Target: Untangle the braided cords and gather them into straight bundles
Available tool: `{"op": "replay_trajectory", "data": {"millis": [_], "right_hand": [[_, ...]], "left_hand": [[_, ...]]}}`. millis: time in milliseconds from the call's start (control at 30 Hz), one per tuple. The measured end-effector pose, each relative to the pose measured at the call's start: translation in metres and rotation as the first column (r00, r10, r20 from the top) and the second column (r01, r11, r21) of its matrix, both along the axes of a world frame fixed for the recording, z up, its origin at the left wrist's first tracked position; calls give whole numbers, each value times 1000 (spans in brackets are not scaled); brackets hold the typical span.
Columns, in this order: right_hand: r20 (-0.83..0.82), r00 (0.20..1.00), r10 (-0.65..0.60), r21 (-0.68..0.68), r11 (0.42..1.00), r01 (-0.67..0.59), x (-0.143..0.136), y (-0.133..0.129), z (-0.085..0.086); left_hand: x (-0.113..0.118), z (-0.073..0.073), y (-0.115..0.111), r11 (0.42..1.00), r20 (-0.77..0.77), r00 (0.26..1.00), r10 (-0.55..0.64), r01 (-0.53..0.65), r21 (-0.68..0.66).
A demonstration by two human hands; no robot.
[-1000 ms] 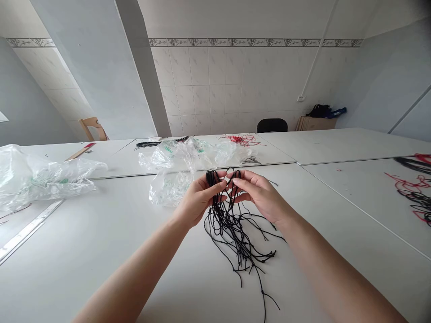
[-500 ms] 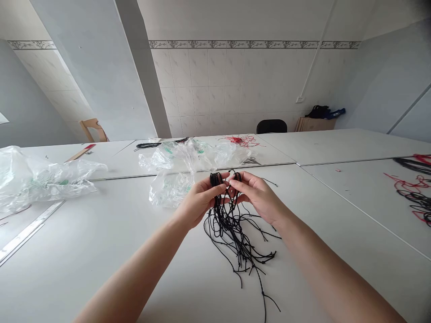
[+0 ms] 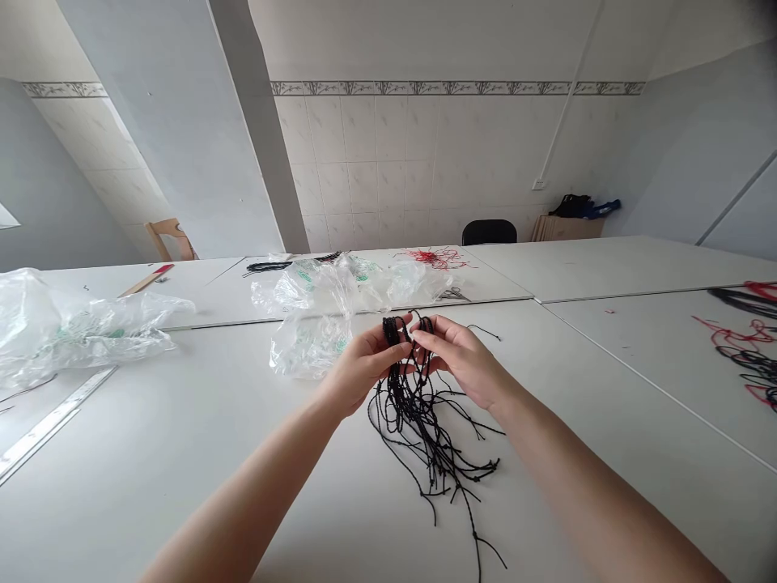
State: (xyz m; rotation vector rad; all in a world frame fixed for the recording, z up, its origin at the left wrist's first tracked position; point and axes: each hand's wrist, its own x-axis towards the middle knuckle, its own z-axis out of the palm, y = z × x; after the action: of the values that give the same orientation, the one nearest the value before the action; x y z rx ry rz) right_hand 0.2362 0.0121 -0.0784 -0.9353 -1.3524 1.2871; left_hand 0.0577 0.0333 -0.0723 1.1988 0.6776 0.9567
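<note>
A bunch of black knotted cords (image 3: 425, 421) hangs between my two hands, its loose ends trailing down onto the white table (image 3: 291, 502). My left hand (image 3: 364, 364) is closed on the larger group of loops, which drape over its fingers. With thumb and fingers pinched, my right hand (image 3: 464, 356) holds a smaller group of the same cord loops. The fingertips of both hands are very near each other at the top of the bunch. Some fingers are hidden behind the cords.
Crumpled clear plastic bags (image 3: 316, 344) lie beyond my left hand, and another plastic bag (image 3: 78, 328) is at far left. Behind are scissors (image 3: 452, 293), red cords (image 3: 438, 257) and black cords (image 3: 267, 265). A metal ruler (image 3: 57, 421) lies left; red and black cords (image 3: 749, 352) lie right.
The loops in my left hand have spread slightly apart and shifted a little right. Both hands still hold the cords close together. The view has tilted slightly.
</note>
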Motion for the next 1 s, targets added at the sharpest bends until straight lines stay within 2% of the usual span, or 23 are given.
{"op": "replay_trajectory", "data": {"millis": [467,567,767,1000], "right_hand": [[-5,999,40,-8,999,-40,-5,1,-1],[-30,999,13,-35,999,-14,-6,1,-2],[-76,997,20,-118,993,-28,-6,1,-2],[36,997,75,-47,996,-73,-5,1,-2]], "left_hand": [[-1,1,1,992,-132,990,39,-22,123],[-3,4,0,996,-133,991,9,2,86],[-9,5,1,995,-18,996,-91,90,-46],[-9,3,0,987,-6,992,-129,128,-98]]}}
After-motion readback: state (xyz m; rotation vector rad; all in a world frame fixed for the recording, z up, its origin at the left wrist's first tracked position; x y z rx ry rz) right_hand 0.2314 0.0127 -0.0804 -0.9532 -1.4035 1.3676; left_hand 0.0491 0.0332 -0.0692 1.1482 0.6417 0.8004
